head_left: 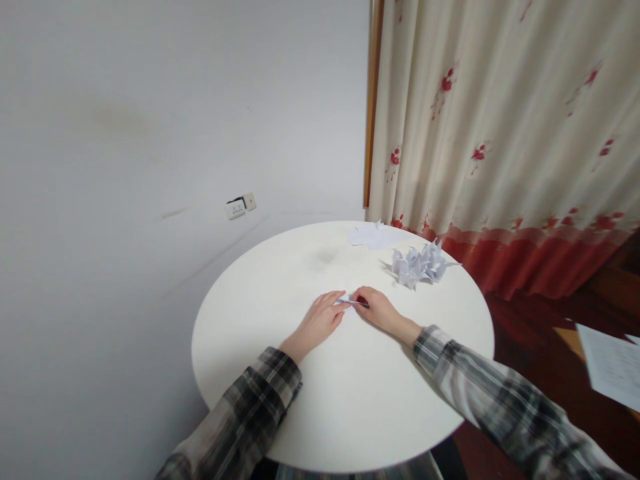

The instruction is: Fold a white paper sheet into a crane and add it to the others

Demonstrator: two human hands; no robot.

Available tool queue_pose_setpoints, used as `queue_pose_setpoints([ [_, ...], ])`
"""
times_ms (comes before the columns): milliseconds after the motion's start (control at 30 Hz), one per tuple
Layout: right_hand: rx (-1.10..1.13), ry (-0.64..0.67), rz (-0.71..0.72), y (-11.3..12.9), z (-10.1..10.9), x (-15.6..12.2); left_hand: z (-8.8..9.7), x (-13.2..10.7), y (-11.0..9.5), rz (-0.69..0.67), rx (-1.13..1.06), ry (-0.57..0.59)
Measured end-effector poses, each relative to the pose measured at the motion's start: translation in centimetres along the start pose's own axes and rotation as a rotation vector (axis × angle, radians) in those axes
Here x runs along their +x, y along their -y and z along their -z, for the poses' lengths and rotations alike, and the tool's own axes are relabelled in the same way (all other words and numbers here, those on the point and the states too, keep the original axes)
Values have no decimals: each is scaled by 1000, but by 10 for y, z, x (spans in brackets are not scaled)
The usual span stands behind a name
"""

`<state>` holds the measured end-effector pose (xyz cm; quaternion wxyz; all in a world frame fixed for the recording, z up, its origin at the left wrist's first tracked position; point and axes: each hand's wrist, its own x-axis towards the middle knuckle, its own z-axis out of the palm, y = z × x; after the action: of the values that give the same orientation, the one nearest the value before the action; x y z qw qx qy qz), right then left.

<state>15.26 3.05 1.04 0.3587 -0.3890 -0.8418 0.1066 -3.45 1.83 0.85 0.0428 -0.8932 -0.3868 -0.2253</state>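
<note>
A small piece of folded white paper (347, 302) lies near the middle of the round white table (345, 400), mostly covered by my fingers. My left hand (321, 318) grips it from the left, its fingers stretched over the paper and the thumb below. From the other side my right hand (379, 309) pinches the paper's right end with curled fingers. A cluster of folded paper cranes (419, 264) stands beyond my right hand, toward the table's right edge.
Flat white paper (371, 237) lies at the table's far edge. A wall with a socket (235, 209) rises on the left, and a floral curtain (480, 120) hangs behind on the right. Printed sheets (607, 363) lie at the far right, off the table.
</note>
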Motion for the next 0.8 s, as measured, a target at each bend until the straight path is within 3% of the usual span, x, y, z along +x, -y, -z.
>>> queue_pose_setpoints([
  [300, -59, 20, 17, -3, -1, 0, -4, 1, 5, -39, -87, 13],
  [533, -78, 43, 81, -4, -1, -1, 3, -3, -1, 180, -137, 94],
  [800, -125, 89, 161, 4, 1, -3, 4, 2, 1, 157, -175, 56],
])
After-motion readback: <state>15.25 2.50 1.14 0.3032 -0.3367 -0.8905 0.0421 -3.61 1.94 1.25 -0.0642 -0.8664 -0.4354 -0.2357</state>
